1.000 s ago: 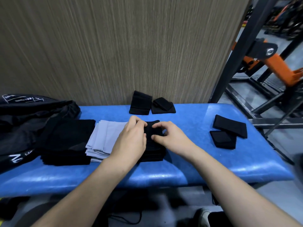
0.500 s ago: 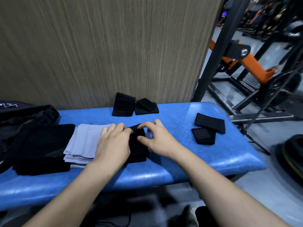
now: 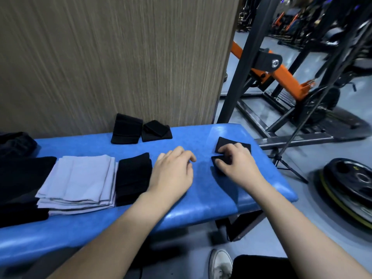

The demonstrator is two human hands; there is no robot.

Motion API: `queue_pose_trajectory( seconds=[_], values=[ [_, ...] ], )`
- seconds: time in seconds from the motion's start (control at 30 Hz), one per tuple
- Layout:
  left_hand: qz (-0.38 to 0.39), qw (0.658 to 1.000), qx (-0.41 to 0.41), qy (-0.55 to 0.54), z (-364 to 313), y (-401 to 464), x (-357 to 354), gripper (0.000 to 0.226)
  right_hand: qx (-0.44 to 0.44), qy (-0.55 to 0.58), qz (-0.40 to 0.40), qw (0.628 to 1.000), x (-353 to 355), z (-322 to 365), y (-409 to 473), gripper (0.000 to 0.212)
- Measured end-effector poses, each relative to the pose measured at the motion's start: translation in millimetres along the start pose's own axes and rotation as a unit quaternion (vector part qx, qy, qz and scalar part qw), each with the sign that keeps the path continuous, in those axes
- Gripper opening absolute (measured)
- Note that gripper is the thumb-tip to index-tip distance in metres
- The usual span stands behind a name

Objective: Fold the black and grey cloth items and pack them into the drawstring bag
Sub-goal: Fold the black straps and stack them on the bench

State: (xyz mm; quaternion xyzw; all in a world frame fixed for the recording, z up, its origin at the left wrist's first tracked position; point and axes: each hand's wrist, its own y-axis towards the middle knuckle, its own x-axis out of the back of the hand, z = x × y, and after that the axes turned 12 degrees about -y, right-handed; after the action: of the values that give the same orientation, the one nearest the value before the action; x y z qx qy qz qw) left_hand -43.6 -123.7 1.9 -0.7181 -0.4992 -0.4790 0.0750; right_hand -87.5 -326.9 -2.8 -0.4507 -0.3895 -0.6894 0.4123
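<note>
right hand (image 3: 235, 164) now pinching small black cloth (image 3: 221, 160)

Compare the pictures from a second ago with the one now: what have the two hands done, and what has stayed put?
Both hands let go of the folded black stack. The right hand moved right to the two small black cloths at the bench's end and pinches the nearer one. The left hand shifted right and rests open on the blue bench. The grey stack and the two rear black pieces stayed put.

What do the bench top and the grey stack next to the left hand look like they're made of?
The bench top looks like blue vinyl or similar padded upholstery: glossy highlights, faint mottled grain, rounded edges. The grey stack looks like thin matte woven cloth, likely cotton or microfibre: soft layered edges, fold creases, no sheen. Neither material is certain from sight.
</note>
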Motion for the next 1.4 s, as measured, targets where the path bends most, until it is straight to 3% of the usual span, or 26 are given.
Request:
queue_pose_trajectory(
  seconds=[0.2,0.4,0.63,0.87,1.13,1.4],
  values=[
    [0.048,0.998,0.014,-0.044,-28.9,20.9,-53.8,0.041,-0.065,-0.033,-0.009,0.997,-0.3,-39.2,-1.7,0.055],
    [0.077,0.995,0.028,-0.057,-39.9,40.4,-90.5,0.065,-0.058,-0.017,0.000,0.998,-0.6,-59.9,6.8,0.059],
    [0.117,0.992,0.001,-0.040,-35.4,40.3,-94.0,0.045,-0.043,-0.069,0.063,0.995,-4.8,-68.9,16.3,0.058],
    [0.166,0.982,0.033,-0.084,-30.7,26.5,-64.8,0.024,-0.008,-0.153,-0.022,0.988,3.1,-58.1,15.6,0.035],
    [0.190,0.980,0.047,-0.018,-17.1,14.0,-34.4,0.031,0.012,-0.136,0.094,0.986,4.6,-49.2,13.2,0.072],
    [0.213,0.977,0.005,-0.017,-2.5,0.6,-11.4,0.033,-0.005,-0.162,-0.011,0.987,5.6,-32.7,10.7,0.030]
  ],
)
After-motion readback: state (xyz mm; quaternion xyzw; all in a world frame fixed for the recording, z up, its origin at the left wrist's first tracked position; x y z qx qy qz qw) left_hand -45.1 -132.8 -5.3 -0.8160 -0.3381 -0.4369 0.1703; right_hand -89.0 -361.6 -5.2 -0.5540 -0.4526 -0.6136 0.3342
